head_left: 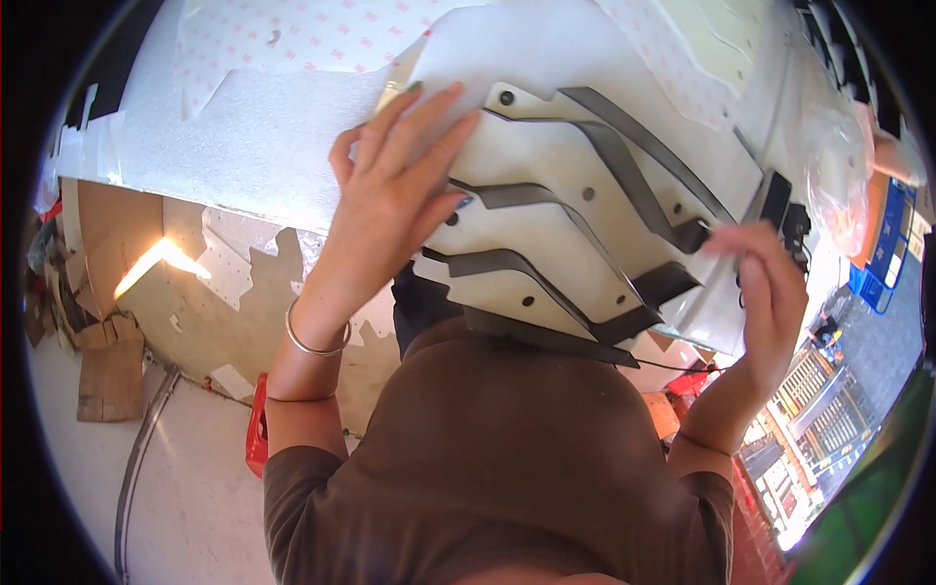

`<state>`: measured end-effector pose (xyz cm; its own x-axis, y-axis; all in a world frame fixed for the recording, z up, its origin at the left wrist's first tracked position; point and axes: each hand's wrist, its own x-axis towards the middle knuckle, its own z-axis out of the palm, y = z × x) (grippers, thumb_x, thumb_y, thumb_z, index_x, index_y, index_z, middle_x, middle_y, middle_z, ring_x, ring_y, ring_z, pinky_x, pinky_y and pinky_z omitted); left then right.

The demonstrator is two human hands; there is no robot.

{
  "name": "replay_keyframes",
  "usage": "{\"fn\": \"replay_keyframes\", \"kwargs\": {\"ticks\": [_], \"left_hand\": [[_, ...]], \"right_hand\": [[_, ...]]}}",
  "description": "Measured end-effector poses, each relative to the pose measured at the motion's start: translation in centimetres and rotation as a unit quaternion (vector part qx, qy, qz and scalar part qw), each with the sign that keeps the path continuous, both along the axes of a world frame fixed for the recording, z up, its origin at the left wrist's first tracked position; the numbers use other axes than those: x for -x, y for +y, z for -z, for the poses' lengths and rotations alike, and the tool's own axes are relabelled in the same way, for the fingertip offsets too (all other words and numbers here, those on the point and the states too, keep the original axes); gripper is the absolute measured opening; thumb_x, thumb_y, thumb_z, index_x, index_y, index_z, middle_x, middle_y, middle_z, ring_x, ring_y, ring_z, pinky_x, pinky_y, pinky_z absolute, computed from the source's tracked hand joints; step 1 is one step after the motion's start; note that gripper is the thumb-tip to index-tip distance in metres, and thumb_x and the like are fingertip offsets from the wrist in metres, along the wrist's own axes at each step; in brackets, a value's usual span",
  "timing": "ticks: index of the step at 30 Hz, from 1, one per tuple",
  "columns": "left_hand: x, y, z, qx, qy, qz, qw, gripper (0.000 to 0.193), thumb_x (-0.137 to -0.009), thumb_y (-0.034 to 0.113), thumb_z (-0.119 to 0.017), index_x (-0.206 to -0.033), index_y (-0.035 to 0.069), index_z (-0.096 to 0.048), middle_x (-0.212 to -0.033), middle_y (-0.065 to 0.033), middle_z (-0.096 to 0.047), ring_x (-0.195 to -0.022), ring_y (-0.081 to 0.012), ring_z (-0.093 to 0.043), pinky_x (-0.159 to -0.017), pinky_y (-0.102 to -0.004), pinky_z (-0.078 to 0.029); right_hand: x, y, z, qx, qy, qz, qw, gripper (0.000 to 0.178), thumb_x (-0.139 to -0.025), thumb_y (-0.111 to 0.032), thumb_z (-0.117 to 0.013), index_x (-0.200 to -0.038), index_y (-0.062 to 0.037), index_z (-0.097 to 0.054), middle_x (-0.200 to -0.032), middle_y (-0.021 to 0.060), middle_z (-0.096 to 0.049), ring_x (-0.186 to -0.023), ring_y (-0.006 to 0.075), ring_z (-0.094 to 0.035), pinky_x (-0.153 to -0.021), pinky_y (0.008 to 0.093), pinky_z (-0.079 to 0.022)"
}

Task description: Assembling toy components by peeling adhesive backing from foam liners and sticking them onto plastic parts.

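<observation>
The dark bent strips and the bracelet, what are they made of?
The dark strips look like matte plastic or rubber, dull grey-black with a faint sheen; I can't tell which. The bracelet is probably polished metal, because it's silvery and shiny.

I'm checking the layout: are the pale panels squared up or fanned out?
Fanned out: the pale panels overlap in staggered rows, leaving several dark strips exposed.

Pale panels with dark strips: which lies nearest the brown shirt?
The lowest pale panel in the picture, right by the brown shirt; the other panels sit farther up, away from it.
</observation>
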<state>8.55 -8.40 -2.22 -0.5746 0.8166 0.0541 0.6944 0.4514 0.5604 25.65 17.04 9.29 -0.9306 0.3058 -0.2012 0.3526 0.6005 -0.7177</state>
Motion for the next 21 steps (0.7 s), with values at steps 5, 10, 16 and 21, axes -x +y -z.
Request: {"fn": "replay_keyframes", "kwargs": {"ticks": [5,10,16,21], "left_hand": [[-1.9,-1.2,-0.2,-0.017,0.054,-0.098,0.994,0.037,-0.067,0.012,-0.076,-0.103,0.017,-0.071,-0.135,-0.0049,-0.048,-0.129,-0.0298,-0.037,-0.102,-0.0426,-0.022],[-3.8,-1.8,-0.3,-0.011,0.021,-0.104,0.994,0.037,-0.072,0.008,-0.071,-0.108,0.017,-0.071,-0.14,-0.0069,-0.044,-0.135,-0.0311,-0.029,-0.106,-0.0438,-0.016],[-3.5,-3.4,-0.7,-0.002,-0.015,-0.035,0.999,0.05,-0.079,0.013,-0.064,-0.128,0.017,-0.057,-0.149,-0.0099,-0.032,-0.139,-0.0312,-0.023,-0.109,-0.0495,-0.01],[-3.5,-3.2,-2.4,-0.182,-0.083,-0.182,0.963,0.042,-0.084,0.009,-0.051,-0.126,0.005,-0.052,-0.144,-0.0178,-0.033,-0.132,-0.0318,-0.031,-0.109,-0.0425,-0.023]], "right_hand": [[-2.4,2.2,3.3,-0.156,-0.017,-0.059,0.986,0.018,-0.079,-0.003,-0.063,-0.096,-0.0046,-0.067,-0.088,0.0066,-0.062,-0.091,0.0232,-0.054,-0.081,0.0313,-0.042],[-3.3,3.4,4.2,-0.157,0.025,-0.093,0.983,0.016,-0.077,-0.004,-0.066,-0.092,-0.0054,-0.068,-0.09,0.0022,-0.064,-0.089,0.0217,-0.052,-0.084,0.0341,-0.04],[-2.1,3.6,3.8,-0.284,0.052,-0.209,0.934,0.006,-0.073,-0.009,-0.068,-0.077,-0.0112,-0.065,-0.081,-0.001,-0.057,-0.086,0.0196,-0.05,-0.078,0.0333,-0.036],[-1.0,4.1,2.3,-0.329,0.132,-0.289,0.889,0.01,-0.067,-0.011,-0.069,-0.074,-0.0132,-0.062,-0.072,-0.0011,-0.048,-0.083,0.017,-0.048,-0.077,0.0336,-0.034]]}}
